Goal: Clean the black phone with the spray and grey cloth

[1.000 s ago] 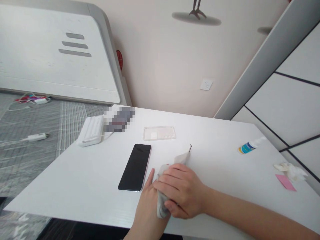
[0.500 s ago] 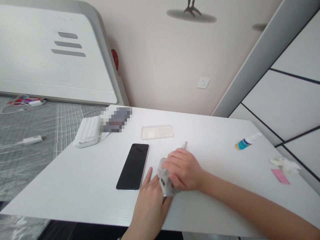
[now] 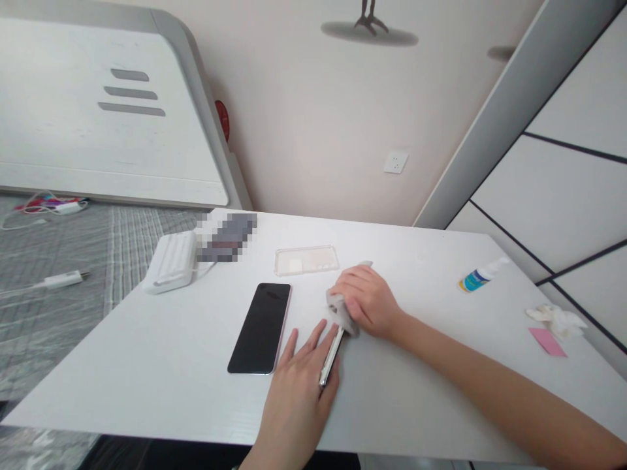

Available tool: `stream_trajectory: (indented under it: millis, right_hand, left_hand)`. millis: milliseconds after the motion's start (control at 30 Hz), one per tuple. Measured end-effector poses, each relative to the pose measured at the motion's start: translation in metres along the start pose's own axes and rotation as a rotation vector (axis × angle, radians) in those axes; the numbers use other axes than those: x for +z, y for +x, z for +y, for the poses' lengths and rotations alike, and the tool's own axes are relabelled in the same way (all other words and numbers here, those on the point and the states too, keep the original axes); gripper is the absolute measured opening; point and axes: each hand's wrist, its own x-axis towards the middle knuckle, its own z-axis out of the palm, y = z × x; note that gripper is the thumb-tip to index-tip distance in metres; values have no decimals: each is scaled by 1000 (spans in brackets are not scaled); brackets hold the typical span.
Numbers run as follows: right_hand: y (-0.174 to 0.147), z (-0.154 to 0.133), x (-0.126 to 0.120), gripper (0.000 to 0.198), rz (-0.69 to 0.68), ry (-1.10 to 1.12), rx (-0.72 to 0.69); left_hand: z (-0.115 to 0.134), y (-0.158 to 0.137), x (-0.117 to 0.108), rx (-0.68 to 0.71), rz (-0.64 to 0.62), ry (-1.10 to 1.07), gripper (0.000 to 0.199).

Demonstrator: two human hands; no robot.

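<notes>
My left hand [image 3: 300,395] grips a slim phone [image 3: 332,359] that stands on its long side, its silvery edge turned up. The thumb lies on the phone's right side and the fingers on its left, stretched along the table. My right hand [image 3: 367,300] is closed on a grey cloth [image 3: 337,307], which is folded over the far part of the phone and hides it. Left of my left fingers, a second phone [image 3: 260,328] with a dark screen lies flat. Beyond the hands is a clear phone case [image 3: 306,260].
On the white table [image 3: 147,365], a white power strip [image 3: 171,261] and a blurred-out item [image 3: 228,238] are at the far left. To the right are a spray bottle [image 3: 482,275], a pink paper [image 3: 547,342] and a crumpled tissue [image 3: 558,321]. A wall [image 3: 318,163] borders the table's back.
My right hand has slid the cloth away from me along the phone's upper edge, uncovering the near part. My left hand has stayed in place, its fingers a little more spread.
</notes>
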Motion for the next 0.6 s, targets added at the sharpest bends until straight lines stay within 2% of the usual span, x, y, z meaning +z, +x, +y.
stream_trajectory:
  millis: [67, 133, 200, 267, 333, 433, 533, 600]
  right_hand:
    - [0, -3, -1, 39, 20, -21, 49]
    - [-4, -23, 6, 39, 20, -12, 10]
    - [-9, -41, 14, 41, 18, 20, -145]
    - [-10, -42, 17, 45, 3, 40, -239]
    - [-8, -26, 13, 46, -11, 39, -194]
    - [-4, 0, 3, 42, 12, 14, -27]
    - [-6, -12, 3, 37, 33, 8, 25]
    - [-10, -32, 10, 36, 9, 46, -70]
  left_hand:
    - [-2, -1, 1, 10, -7, 18, 39]
    - [-5, -2, 6, 27, 25, -21, 34]
    - [-7, -2, 10, 55, 71, -72, 29]
    - [-7, -2, 12, 77, 96, -97, 28]
    - [-5, -1, 9, 37, 64, -78, 29]
    - [-1, -1, 2, -4, 16, -6, 37]
    - [-2, 0, 1, 38, 33, 18, 39]
    - [-3, 1, 3, 62, 66, -18, 31]
